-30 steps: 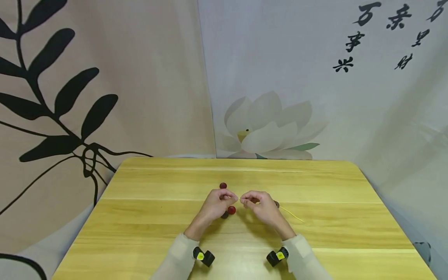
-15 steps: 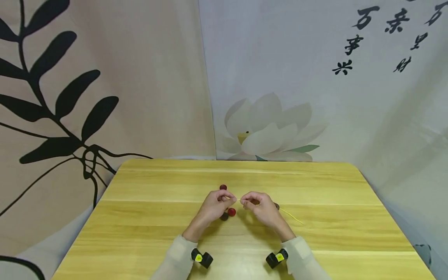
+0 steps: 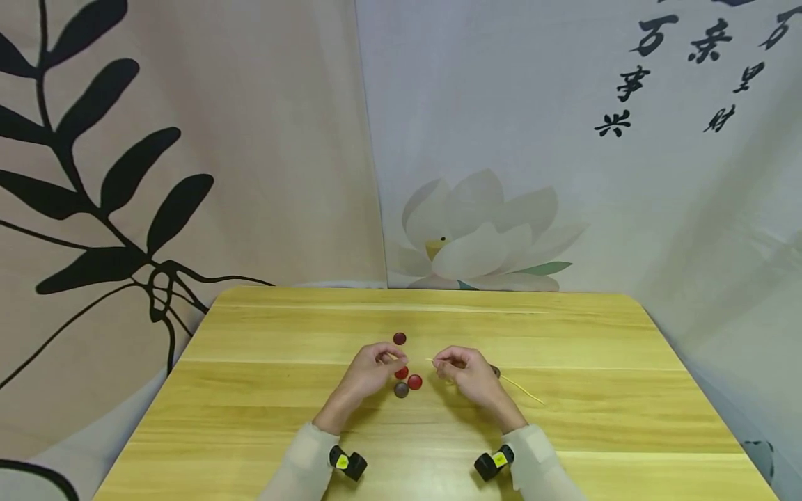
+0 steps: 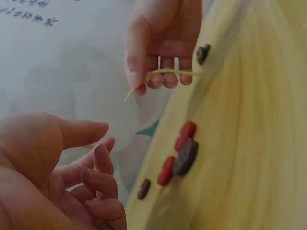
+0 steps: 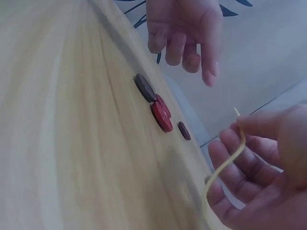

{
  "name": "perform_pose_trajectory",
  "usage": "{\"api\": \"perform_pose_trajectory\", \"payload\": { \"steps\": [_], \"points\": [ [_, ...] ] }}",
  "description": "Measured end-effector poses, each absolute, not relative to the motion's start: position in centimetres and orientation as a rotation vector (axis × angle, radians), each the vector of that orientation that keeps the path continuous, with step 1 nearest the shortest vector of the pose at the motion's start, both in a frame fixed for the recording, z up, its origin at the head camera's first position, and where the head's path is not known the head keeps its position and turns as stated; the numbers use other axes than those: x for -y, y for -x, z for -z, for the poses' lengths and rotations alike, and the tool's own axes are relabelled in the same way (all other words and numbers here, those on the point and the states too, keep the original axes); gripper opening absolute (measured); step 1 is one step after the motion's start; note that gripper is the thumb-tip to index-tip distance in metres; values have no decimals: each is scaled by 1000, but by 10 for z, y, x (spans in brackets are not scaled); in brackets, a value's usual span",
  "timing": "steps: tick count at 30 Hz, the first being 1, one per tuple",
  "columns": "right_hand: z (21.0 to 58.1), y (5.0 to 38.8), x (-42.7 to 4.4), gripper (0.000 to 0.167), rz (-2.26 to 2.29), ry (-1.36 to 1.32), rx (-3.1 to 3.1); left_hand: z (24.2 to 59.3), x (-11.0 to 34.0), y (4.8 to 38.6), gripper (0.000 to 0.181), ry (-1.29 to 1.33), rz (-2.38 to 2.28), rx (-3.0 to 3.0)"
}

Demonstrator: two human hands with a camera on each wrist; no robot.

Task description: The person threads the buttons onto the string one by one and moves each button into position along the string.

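My right hand (image 3: 470, 372) pinches a thin yellow string (image 5: 223, 165) between thumb and index finger, its short tip sticking out past them. The string's rest runs below the hand to the table on the right. A brown button-like disc (image 3: 496, 371) lies by that string, just behind the hand; whether it is threaded cannot be told. My left hand (image 3: 370, 370) hovers to the left, fingers loosely bent and holding nothing, as the left wrist view shows. Under its fingertips lie two red discs (image 3: 415, 382) and a grey-brown disc (image 3: 401, 390). A dark red disc (image 3: 399, 338) sits farther back.
All of this is on a pale wooden table (image 3: 250, 417) with rounded far corners. Behind it hang cloths (image 3: 282, 139) printed with leaves, a lotus and characters. A small black camera (image 3: 347, 463) is strapped at each wrist.
My left hand has let go of the string's tip and moved left, uncovering the discs beneath it. The right hand has stayed nearly in place, still pinching the string.
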State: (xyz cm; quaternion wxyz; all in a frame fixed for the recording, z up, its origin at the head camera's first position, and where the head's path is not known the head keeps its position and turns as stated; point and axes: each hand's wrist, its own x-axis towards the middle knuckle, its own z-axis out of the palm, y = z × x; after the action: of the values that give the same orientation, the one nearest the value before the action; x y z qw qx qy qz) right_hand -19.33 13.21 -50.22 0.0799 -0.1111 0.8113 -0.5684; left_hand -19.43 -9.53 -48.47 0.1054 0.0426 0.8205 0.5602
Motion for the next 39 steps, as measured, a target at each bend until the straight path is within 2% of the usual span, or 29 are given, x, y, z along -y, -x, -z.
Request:
{"api": "perform_pose_trajectory", "payload": {
  "steps": [7,15,26,39],
  "points": [
    [509,195,-131,13,1680,321,-2410,495,100,197,11,-107,-1611,-2440],
    [512,194,-132,14,1690,306,-2395,506,104,203,16,-126,-1541,-2467],
    [513,202,-131,11,1600,326,-2455,507,105,208,25,-166,-1303,-2551],
    [515,204,-134,12,1601,307,-2417,506,104,211,22,-224,-1260,-2553]
  ]
}}
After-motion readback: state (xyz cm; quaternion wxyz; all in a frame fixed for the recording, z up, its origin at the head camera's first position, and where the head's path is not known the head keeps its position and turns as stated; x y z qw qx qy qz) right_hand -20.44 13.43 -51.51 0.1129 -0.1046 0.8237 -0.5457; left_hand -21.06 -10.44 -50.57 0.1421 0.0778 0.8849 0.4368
